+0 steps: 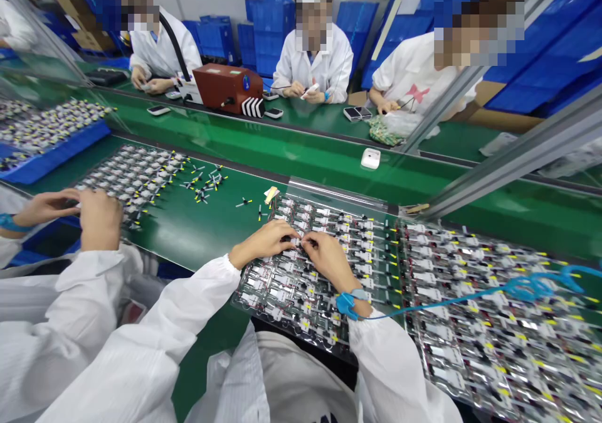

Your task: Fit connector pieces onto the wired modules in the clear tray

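My left hand (267, 241) and my right hand (328, 258) meet over a clear plastic tray (385, 206) in front of me. The fingertips of both hands are pinched close together, almost touching, at one small part in the tray. Whatever they grip is hidden by the fingers. Rows of small white-and-grey parts (281, 294) with thin wires and yellow tips fill the tray. Around my right wrist sits a blue wrist strap (348, 304), and its coiled blue cord (527, 285) runs off to the right.
Another full tray (498, 322) lies at right. Loose yellow-tipped pieces (204, 187) are scattered on the green table (188, 235). A co-worker's hands (101, 219) work over a tray at left. Beyond the green ledge sit people, a red-brown machine (228, 88) and a white case (370, 158).
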The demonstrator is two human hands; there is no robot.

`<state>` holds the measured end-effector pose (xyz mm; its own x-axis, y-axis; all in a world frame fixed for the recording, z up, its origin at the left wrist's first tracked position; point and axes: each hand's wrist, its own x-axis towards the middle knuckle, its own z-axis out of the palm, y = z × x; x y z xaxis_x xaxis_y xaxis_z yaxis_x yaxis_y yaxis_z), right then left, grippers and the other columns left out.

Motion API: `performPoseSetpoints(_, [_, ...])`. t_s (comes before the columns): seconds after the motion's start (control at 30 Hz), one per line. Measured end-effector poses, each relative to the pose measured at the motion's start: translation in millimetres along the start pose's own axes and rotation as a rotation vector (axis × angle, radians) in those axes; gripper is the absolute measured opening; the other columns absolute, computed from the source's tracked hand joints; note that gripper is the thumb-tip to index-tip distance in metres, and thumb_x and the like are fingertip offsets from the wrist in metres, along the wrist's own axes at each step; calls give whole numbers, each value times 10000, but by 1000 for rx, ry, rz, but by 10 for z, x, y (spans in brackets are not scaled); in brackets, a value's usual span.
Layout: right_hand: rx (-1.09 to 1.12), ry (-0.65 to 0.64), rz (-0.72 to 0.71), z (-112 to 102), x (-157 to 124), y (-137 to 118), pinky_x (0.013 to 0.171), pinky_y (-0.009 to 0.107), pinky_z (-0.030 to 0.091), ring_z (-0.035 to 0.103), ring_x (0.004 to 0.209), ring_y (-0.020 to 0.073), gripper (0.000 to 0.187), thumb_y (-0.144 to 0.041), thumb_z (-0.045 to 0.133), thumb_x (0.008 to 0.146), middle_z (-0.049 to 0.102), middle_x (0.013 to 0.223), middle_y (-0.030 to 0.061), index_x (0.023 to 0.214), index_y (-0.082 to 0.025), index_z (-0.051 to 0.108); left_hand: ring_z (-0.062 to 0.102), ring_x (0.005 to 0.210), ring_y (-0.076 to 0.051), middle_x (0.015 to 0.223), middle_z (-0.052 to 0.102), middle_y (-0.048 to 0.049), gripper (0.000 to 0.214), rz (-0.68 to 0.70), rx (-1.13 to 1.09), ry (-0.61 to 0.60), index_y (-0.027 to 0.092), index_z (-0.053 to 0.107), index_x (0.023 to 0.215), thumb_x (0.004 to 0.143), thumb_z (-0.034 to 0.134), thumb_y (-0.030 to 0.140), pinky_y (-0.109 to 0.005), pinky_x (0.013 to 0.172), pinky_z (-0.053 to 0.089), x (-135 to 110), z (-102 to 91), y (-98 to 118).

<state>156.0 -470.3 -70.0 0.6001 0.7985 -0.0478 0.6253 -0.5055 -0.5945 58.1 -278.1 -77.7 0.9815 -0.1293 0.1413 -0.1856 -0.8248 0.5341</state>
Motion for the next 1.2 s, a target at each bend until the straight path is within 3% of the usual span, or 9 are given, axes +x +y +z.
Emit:
performPoseSetpoints(0.87, [-83, -34, 13, -44, 4, -116, 805, 279, 465, 690, 872, 204, 225, -257, 550, 968, 757, 996, 65, 965, -224, 773, 642, 1034, -234, 1024, 712, -81, 205, 41, 37, -32, 183, 710, 1130, 967, 648, 291, -341, 904, 485, 10, -1, -13])
performPoseSetpoints(1.07, [-182, -35, 30, -178, -18, -243, 809, 313, 470, 700, 953, 253, 193, -263, 607, 939, 770, 997, 97, 994, -234, 789, 636, 1039, -251, 1018, 707, -89, 208, 80, 63, -41, 186, 713, 1131, 961, 656, 292, -362, 916, 484, 12, -35, 20])
performPoseSetpoints(1.2, [-288, 28, 56, -329, -107, -269, 798, 332, 475, 694, 982, 274, 241, -321, 591, 964, 749, 1080, 134, 1099, -221, 764, 626, 1098, -253, 1143, 687, -100, 290, 81, 72, -10, 211, 693, 1234, 962, 651, 303, -383, 991, 469, -69, -85, 84])
